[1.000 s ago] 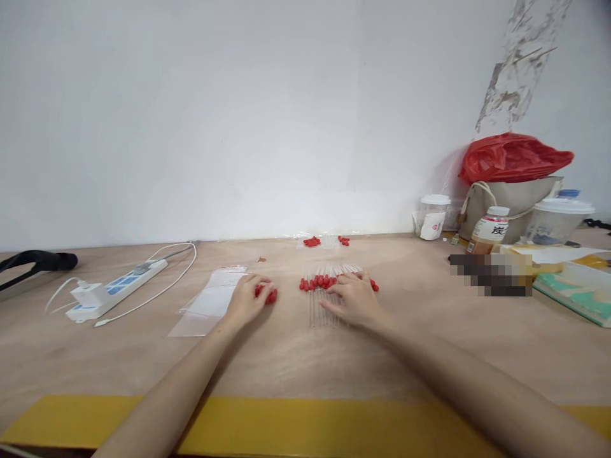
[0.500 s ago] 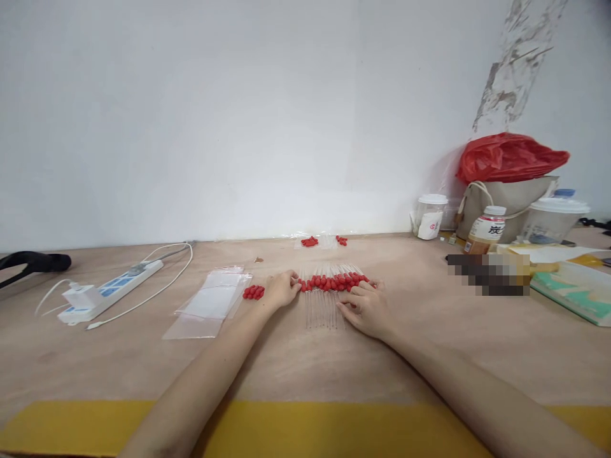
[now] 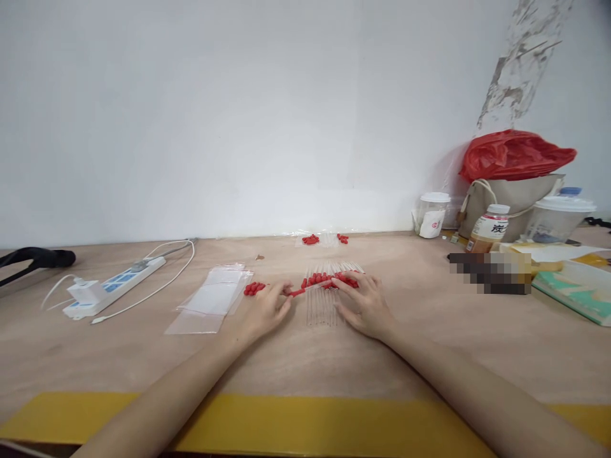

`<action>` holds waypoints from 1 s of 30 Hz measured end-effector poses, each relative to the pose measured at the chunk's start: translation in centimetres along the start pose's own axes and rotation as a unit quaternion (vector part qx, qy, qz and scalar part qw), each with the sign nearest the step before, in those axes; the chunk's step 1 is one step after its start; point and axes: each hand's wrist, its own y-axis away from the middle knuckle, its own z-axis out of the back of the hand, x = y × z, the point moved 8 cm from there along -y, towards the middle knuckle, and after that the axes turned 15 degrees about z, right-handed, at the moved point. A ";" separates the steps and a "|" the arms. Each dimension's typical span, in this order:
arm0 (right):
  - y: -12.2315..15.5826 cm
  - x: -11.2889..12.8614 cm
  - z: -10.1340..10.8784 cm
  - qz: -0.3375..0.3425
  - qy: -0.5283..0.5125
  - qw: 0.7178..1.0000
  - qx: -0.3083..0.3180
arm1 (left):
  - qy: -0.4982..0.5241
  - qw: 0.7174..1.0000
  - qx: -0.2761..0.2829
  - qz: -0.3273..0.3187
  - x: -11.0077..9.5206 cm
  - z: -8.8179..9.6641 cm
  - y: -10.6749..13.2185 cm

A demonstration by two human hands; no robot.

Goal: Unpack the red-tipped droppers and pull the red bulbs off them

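On the table a row of small red pieces (image 3: 319, 278) lies across many thin, pale stems (image 3: 322, 312) spread side by side. My left hand (image 3: 267, 312) is at the row's left end, its fingers closed on a small red piece (image 3: 298, 292) with a thin pale strand running towards my right hand. My right hand (image 3: 365, 304) rests over the right part of the row, thumb and fingers apart, fingertips touching or just above the red pieces. A small cluster of similar red pieces (image 3: 252, 289) lies just left of my left hand.
Clear plastic bags (image 3: 212, 296) lie at left, near a white power strip (image 3: 114, 286) with cables. Two small red piles (image 3: 310, 240) sit on clear plastic by the wall. At right stand a lidded cup (image 3: 432, 216), a bottle (image 3: 491, 229) and a bag topped with red plastic (image 3: 518, 156).
My left hand has drawn back towards me and left, with a red piece now at its fingertips. My right hand has shifted slightly left, its fingers more spread over the row.
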 end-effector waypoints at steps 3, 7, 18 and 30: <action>-0.3 1.2 -0.4 0.051 -0.003 0.998 0.025 | -0.009 0.997 -0.007 -0.079 -1.2 -0.4 2.1; -0.3 2.0 -1.0 0.078 -0.022 0.996 0.029 | 0.006 0.991 -0.037 -0.130 -2.1 -0.8 3.0; -0.9 3.2 -2.0 0.089 -0.011 0.994 0.061 | 0.043 0.987 -0.045 -0.150 -2.6 -0.4 2.9; -0.4 4.2 -2.2 0.127 -0.018 0.990 0.059 | -0.051 0.987 -0.011 -0.151 -3.8 -2.3 2.3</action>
